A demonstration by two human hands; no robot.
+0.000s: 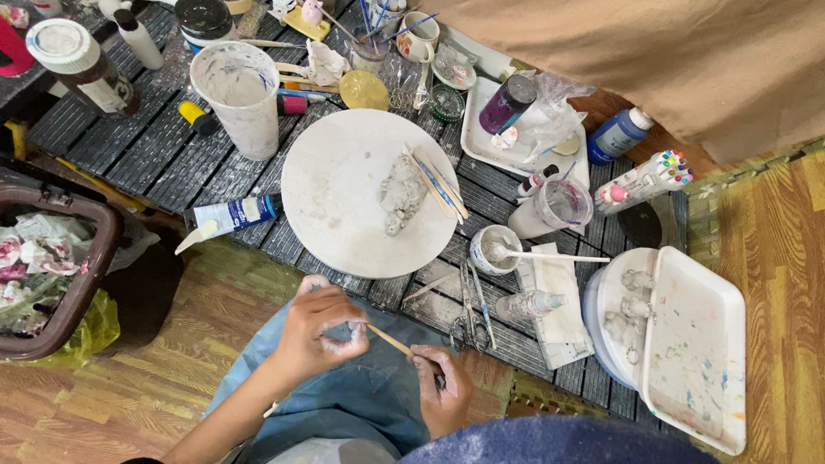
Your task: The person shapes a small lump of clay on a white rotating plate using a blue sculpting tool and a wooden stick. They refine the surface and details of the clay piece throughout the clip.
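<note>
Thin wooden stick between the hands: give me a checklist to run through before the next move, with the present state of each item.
1. Thin wooden stick held at both ends: ok, left hand and right hand both grip it.
2. Stick whole, not cracked: cannot tell, too small.
3. Hands clean: not ok, the left hand's fingers carry white residue.
4. Grey clay lump resting on the round white board: ok.
5. Metal scissors lying close to the right hand on the black slatted table: ok.
6. Small white cup upright with its stirrer: ok.
</note>
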